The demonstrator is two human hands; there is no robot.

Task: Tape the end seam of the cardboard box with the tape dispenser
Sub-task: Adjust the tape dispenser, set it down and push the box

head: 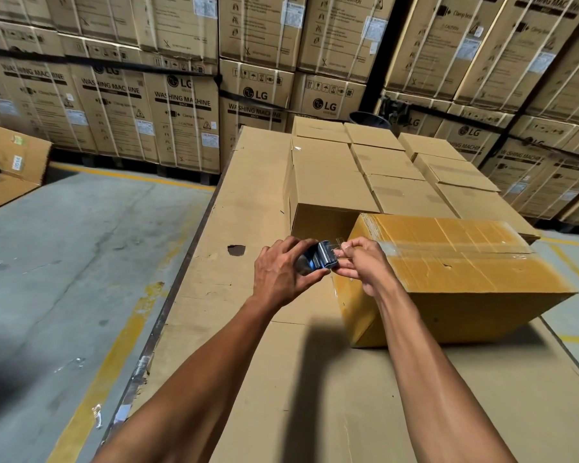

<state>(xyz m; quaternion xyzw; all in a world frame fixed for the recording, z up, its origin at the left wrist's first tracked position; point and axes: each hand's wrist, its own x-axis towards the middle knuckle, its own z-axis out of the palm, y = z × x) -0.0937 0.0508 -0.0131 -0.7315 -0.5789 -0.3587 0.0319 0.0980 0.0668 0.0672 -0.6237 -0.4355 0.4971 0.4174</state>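
We see a fairly dim warehouse interior lit from above, with warm, even tones and no hard glare. The cardboard box (pixel 448 275) throws a soft dark shadow toward us across the counter (pixel 248 202), and the floor (pixel 64 245) darkens at the lower left corner. Clear tape on the box top shows a faint sheen. Wide-angle distortion bows the stacked cartons (pixel 181 105) at the edges, and printed lettering looks slightly soft.

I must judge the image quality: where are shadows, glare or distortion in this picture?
Head view: wide-angle lens bends the stacked washing machine cartons outward at the edges; dark arm shadow falls on the cardboard sheet; glare shines on clear tape across the cardboard box; both hands are sharp.
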